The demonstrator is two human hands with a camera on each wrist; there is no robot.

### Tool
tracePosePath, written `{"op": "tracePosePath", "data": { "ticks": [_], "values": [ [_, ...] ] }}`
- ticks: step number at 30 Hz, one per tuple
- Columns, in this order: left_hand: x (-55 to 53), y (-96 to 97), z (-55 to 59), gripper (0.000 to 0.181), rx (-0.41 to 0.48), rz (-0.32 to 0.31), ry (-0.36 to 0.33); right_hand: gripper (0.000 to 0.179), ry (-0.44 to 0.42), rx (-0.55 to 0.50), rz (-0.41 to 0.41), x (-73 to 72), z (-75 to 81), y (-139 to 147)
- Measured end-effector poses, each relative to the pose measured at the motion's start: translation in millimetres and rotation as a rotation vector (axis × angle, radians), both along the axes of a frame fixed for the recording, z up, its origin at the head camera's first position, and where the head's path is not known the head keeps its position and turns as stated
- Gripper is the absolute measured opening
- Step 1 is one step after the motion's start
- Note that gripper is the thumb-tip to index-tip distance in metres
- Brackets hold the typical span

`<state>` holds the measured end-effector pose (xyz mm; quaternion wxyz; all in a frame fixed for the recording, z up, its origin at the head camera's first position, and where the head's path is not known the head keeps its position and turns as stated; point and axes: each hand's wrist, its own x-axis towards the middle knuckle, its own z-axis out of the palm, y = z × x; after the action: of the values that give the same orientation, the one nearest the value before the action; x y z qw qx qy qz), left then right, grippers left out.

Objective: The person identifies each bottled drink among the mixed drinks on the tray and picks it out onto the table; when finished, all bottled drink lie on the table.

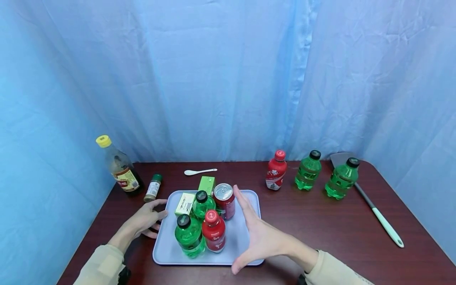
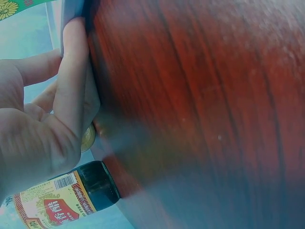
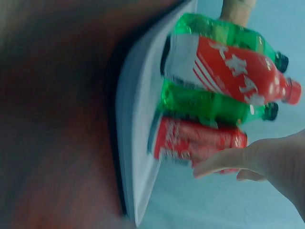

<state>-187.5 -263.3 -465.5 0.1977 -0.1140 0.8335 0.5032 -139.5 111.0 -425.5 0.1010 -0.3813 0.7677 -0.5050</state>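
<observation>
A pale lavender tray bears two green soda bottles, a red bottle, a red soda can, a white-and-green box and a small green box. My left hand grips the tray's left edge; in the left wrist view its fingers meet the rim from both sides. Over the right side of the tray, my right hand spreads thumb and fingers wide and holds nothing. In the right wrist view, its fingertips overlap the can.
Left of the tray stand a yellow-capped sauce bottle and a green-capped seasoning jar. A white spoon lies behind it. To the right are a red bottle, two green bottles and a long-handled spatula.
</observation>
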Motion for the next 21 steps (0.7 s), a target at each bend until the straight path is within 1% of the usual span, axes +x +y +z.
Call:
{"op": "tracePosePath", "data": {
  "ticks": [4,10,12,14,17,19,21],
  "values": [
    [0.2,-0.6,-0.3,0.052,0.003,-0.002,0.003,0.145,0.044,-0.007,0.005,2.1,-5.1,-11],
    [0.4,-0.1,0.7,0.051,-0.007,-0.006,0.008,0.133,0.087,-0.027,-0.097,7.1,-11.3,-25],
    [0.6,0.0,1.0,0.051,-0.011,-0.005,0.006,0.131,0.087,-0.029,-0.124,10.1,-13.5,-28],
    [0.7,-0.1,1.3,0.051,-0.013,-0.004,0.000,0.127,0.063,-0.041,-0.121,12.9,-16.3,-31],
    [0.6,0.0,1.8,0.052,-0.010,-0.004,-0.005,0.117,-0.004,-0.060,-0.076,15.7,-23.0,-35],
    [0.6,0.2,2.0,0.052,-0.011,-0.004,-0.006,0.107,-0.034,-0.045,-0.054,17.1,-29.1,-37],
    [0.8,0.6,2.0,0.052,-0.012,-0.006,-0.006,0.100,-0.050,-0.017,-0.050,18.3,-35.4,-38]
  ]
}}
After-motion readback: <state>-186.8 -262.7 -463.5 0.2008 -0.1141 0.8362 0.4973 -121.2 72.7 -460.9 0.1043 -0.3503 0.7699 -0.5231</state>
